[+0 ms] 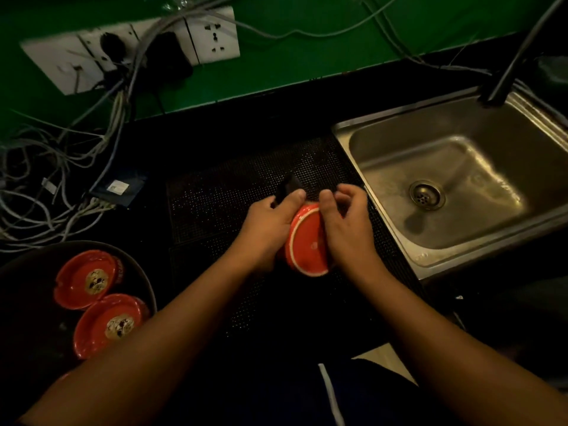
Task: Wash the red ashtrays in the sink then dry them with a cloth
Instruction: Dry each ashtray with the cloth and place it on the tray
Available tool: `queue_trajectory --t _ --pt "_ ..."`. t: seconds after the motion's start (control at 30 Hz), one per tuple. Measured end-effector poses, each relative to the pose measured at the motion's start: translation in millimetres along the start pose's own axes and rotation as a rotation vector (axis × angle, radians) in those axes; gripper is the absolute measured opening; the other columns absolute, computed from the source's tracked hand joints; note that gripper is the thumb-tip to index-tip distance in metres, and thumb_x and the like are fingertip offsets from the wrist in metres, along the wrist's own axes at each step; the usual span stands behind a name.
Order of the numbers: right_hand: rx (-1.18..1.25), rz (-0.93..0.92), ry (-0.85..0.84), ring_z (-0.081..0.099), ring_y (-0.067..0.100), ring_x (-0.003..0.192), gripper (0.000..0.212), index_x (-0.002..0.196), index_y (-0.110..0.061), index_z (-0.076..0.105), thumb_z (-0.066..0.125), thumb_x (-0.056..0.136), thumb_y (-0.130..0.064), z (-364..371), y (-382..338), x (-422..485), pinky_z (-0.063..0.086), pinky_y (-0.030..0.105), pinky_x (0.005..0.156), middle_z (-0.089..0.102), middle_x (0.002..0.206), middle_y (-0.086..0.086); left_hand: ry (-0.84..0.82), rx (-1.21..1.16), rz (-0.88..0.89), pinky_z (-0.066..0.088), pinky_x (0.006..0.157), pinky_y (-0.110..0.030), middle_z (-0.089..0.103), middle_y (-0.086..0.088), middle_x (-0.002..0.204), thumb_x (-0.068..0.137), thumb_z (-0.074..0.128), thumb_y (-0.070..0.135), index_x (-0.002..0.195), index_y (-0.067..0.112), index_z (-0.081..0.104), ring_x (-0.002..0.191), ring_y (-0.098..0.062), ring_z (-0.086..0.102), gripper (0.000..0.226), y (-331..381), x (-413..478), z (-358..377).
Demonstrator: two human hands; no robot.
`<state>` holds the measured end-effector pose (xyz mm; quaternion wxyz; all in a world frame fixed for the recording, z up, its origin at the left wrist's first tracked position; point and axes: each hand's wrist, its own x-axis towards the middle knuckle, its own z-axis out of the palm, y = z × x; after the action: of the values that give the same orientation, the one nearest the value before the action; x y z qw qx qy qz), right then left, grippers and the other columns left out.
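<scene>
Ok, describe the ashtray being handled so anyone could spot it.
Left of the steel sink lies a black perforated mat. Above it, the left hand and right hand hold a round red ashtray on edge, underside showing; the two red ashtrays lie face-up in a dark tray.

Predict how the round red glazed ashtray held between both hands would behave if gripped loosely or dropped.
The round red glazed ashtray looks rigid and shiny, so probably slippery. It seems ceramic, so likely fragile if dropped. Held tilted between the left hand and right hand, its round rim could roll if released.
</scene>
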<state>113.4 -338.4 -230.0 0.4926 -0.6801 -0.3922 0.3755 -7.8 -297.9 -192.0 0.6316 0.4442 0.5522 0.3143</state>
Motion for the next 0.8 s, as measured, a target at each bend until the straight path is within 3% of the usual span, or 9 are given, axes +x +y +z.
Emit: queue_trajectory --t 0.07,0.13,0.23,0.37,0.43,0.57,0.63,0.73,0.8 --pt "0.343 0.294 -0.167 0.061 0.023 0.110 0.077 0.132 -0.024 0.043 0.052 0.072 -0.072 7 3 -2 0.054 0.029 0.077 0.057 0.130 0.009 0.145 0.097 0.228 0.054 0.062 -0.023 0.067 0.004 0.074 0.091 0.059 0.035 0.083 0.024 0.060 0.065 -0.006 0.065 0.014 -7 -1 8" --pt "0.667 0.489 -0.321 0.065 0.028 0.107 0.074 0.130 -0.023 0.053 0.053 0.073 -0.072 2 -1 -2 0.056 0.044 0.076 0.063 0.123 0.010 0.118 0.190 0.381 0.053 0.066 -0.026 0.065 0.009 0.079 0.089 0.059 0.041 0.085 0.030 0.057 0.070 -0.002 0.062 0.012 -16 -6 17" --pt "0.831 0.592 -0.402 0.070 0.022 0.081 0.052 0.090 -0.014 0.075 0.052 0.083 -0.061 -13 -3 9 0.058 0.033 0.074 0.072 0.088 0.009 -0.126 0.374 0.487 0.052 0.067 -0.027 0.064 0.010 0.081 0.082 0.047 0.057 0.101 0.030 0.056 0.076 -0.009 0.065 0.034 -29 -9 19" --pt "0.857 0.645 -0.496 0.065 0.023 0.094 0.053 0.106 -0.014 0.070 0.053 0.085 -0.060 -27 8 21 0.049 0.035 0.091 0.068 0.102 0.010 -0.287 0.668 0.585 0.048 0.089 -0.024 0.064 -0.002 0.115 0.088 0.035 0.055 0.133 0.019 0.046 0.103 -0.017 0.061 0.059 -27 5 10" --pt "0.858 0.621 -0.528 0.063 0.025 0.100 0.055 0.111 -0.011 0.068 0.051 0.087 -0.057 -33 8 28 0.046 0.036 0.097 0.066 0.108 0.012 -0.311 0.852 0.647 0.042 0.100 -0.033 0.058 -0.006 0.127 0.088 0.029 0.057 0.135 0.017 0.044 0.114 -0.020 0.055 0.063 -24 4 17" --pt "0.855 0.505 -0.490 0.063 0.029 0.104 0.059 0.117 -0.006 0.062 0.056 0.084 -0.054 -44 2 49 0.046 0.040 0.098 0.065 0.110 0.017 -0.155 1.188 0.623 0.037 0.100 -0.038 0.061 -0.007 0.119 0.092 0.034 0.058 0.125 0.015 0.047 0.115 -0.023 0.051 0.055 -21 6 31" --pt "0.801 0.508 -0.477 0.066 0.026 0.092 0.052 0.104 -0.008 0.066 0.059 0.082 -0.054 -45 6 57 0.050 0.037 0.089 0.066 0.100 0.014 -0.245 0.926 0.435 0.040 0.100 -0.042 0.061 -0.007 0.118 0.094 0.042 0.049 0.127 0.017 0.048 0.113 -0.023 0.053 0.046 -21 9 35" --pt "0.765 0.575 -0.483 0.066 0.025 0.085 0.053 0.095 -0.009 0.070 0.052 0.085 -0.058 -40 16 58 0.053 0.034 0.082 0.068 0.091 0.013 -0.326 0.232 0.237 0.041 0.104 -0.045 0.056 -0.008 0.125 0.086 0.050 0.051 0.130 0.019 0.045 0.119 -0.022 0.053 0.055 -20 10 49" --pt "0.786 0.624 -0.551 0.065 0.026 0.092 0.055 0.102 -0.011 0.069 0.049 0.084 -0.058 -35 20 54 0.053 0.034 0.085 0.068 0.097 0.013 -0.276 0.146 0.191 0.042 0.104 -0.048 0.055 -0.012 0.123 0.080 0.048 0.058 0.124 0.027 0.045 0.118 -0.024 0.053 0.053 -20 11 53"
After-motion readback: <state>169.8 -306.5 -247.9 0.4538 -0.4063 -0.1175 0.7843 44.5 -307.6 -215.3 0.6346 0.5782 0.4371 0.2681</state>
